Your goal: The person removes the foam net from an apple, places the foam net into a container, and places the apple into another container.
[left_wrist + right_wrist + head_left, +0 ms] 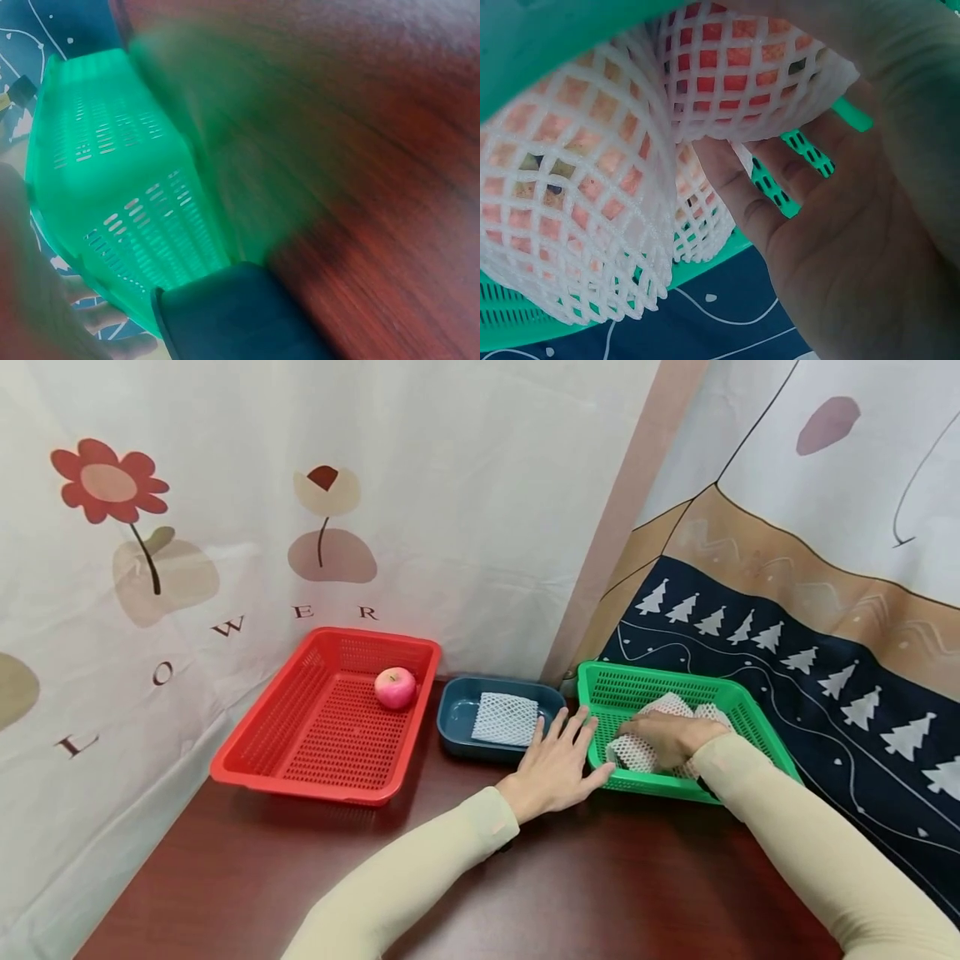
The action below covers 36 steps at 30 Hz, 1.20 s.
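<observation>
My right hand [663, 735] reaches down into the green basket [652, 787] and grips an apple [735, 67] in a white foam net. In the right wrist view its fingers [739, 191] pass behind that apple. Another netted apple [570, 165] lies beside it, and a third netted apple [701, 202] shows partly behind. My left hand [551, 772] is spread at the basket's left end, fingers straight and holding nothing; whether it touches the rim I cannot tell. A flat white foam net [504, 718] lies in the dark blue tray [457, 718] just left of it.
A red basket [247, 768] with one bare pink apple [395, 687] stands to the left on the brown table [585, 877]. Printed curtains [480, 510] hang close behind the containers. The blue tray sits between the two baskets.
</observation>
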Each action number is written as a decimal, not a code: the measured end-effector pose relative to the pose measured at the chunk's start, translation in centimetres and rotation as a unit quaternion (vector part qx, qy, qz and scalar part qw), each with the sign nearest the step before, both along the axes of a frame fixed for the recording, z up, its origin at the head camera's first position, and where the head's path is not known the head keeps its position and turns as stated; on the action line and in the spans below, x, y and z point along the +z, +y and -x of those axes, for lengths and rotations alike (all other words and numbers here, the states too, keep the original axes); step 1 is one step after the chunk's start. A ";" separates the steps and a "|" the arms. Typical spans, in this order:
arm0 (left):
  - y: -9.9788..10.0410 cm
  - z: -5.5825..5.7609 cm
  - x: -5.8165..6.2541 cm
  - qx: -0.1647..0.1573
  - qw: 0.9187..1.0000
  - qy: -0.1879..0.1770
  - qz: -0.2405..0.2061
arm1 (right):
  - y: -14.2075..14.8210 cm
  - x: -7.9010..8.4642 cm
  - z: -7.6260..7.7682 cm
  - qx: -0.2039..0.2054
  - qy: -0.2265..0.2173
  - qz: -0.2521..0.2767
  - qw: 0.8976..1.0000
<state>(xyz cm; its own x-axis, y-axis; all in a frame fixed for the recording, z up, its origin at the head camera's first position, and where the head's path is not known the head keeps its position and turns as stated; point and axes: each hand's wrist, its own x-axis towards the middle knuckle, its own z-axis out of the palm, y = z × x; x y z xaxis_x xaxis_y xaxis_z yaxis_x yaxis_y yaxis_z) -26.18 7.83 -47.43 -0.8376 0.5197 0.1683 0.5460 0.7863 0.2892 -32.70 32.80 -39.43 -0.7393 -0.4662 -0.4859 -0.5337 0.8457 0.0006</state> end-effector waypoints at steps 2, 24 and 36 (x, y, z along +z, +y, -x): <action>0.0 0.0 0.0 0.000 1.000 0.001 0.002 | -0.1 0.1 0.0 0.005 0.002 0.002 1.000; 0.0 -0.2 0.2 0.004 1.000 -0.006 0.018 | 0.5 -0.2 -0.2 0.002 0.014 0.027 1.000; 0.1 0.0 0.1 0.007 1.000 -0.005 0.022 | 0.7 0.2 -0.2 -0.012 0.041 0.058 0.997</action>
<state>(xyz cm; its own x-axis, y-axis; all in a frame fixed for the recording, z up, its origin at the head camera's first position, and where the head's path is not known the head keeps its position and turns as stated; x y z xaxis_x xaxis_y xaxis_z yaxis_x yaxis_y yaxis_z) -26.17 7.92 -47.30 -0.8459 0.5153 0.1378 0.5329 0.8053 0.2598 -32.48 33.45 -39.25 -0.7857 -0.4981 -0.3669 -0.5159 0.8548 -0.0558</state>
